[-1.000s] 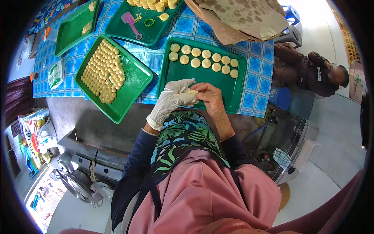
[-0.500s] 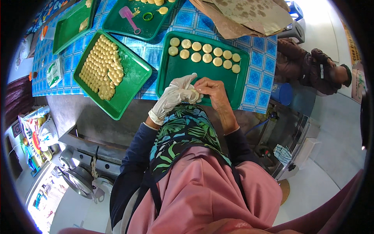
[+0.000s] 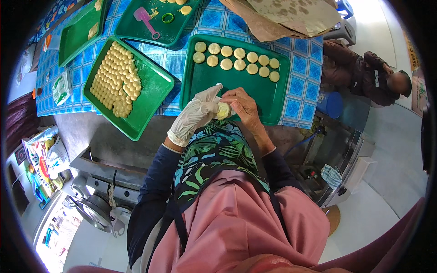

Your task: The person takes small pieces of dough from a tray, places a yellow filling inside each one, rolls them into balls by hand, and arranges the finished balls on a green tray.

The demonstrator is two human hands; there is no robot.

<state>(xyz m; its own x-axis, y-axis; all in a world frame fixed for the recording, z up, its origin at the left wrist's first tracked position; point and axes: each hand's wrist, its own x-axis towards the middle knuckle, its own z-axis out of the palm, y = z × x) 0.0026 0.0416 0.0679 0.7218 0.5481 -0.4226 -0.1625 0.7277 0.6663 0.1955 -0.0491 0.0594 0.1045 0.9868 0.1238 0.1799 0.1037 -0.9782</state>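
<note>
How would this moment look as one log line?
Left hand: gloved, holding yellowish dough piece | Right hand: bare, against it | Green tray ahead: two rows of pale rounds

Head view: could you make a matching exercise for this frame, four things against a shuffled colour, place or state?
Things:
1. left hand
2. right hand
3. yellow piece
4. scraper

Descriptions:
A. bare
B. pinkish, lying in a green tray
C. in a white glove
D. where the hands meet

Pairs: 1-C, 2-A, 3-D, 4-B
</note>
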